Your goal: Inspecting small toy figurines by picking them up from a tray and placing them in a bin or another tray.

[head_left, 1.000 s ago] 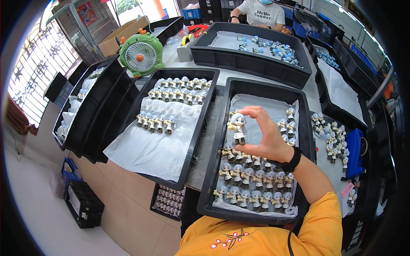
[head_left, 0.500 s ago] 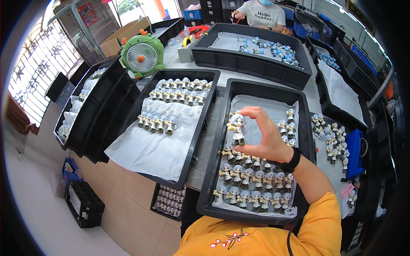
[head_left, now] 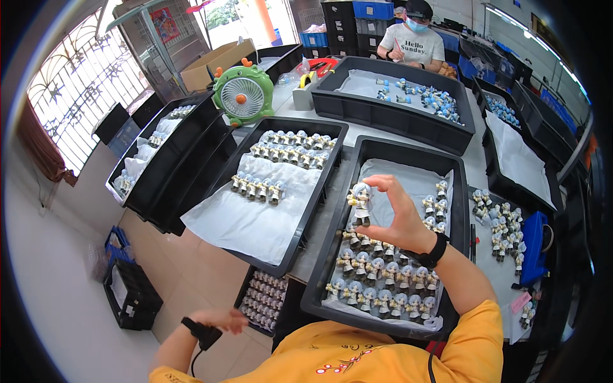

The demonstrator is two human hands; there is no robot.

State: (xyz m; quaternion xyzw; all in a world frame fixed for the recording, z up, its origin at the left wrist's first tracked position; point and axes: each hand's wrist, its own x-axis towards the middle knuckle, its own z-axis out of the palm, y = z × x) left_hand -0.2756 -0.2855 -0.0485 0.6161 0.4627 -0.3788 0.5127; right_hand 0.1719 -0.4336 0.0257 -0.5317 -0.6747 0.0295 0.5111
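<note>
My right hand (head_left: pixel 405 223) pinches a small figurine (head_left: pixel 362 205) between thumb and fingertips, upright, with pale hair, a white outfit and dark boots. It is held above the black tray (head_left: pixel 373 323) in front of me, where several rows of similar figurines (head_left: pixel 373 269) stand on a white liner. At the lower left, away from the trays' figurines, my left hand (head_left: pixel 223 319) hangs over the floor with its fingers loosely stretched and nothing in them. A second black tray (head_left: pixel 332 153) to the left has rows of figurines on white paper (head_left: pixel 265 220).
A green fan (head_left: pixel 244 96) and a tape dispenser (head_left: pixel 305 96) stand at the back. Farther off, a person (head_left: pixel 415 45) works behind a deep tray (head_left: pixel 389 108) of blue-topped pieces. Loose figurines (head_left: pixel 504 226) and a blue container (head_left: pixel 535 249) lie at right. Stacked trays (head_left: pixel 185 166) stand left.
My left hand has come into view at the lower left. The right hand still holds the figurine over the tray. The whole view has shifted, with the scene lower and farther right.
</note>
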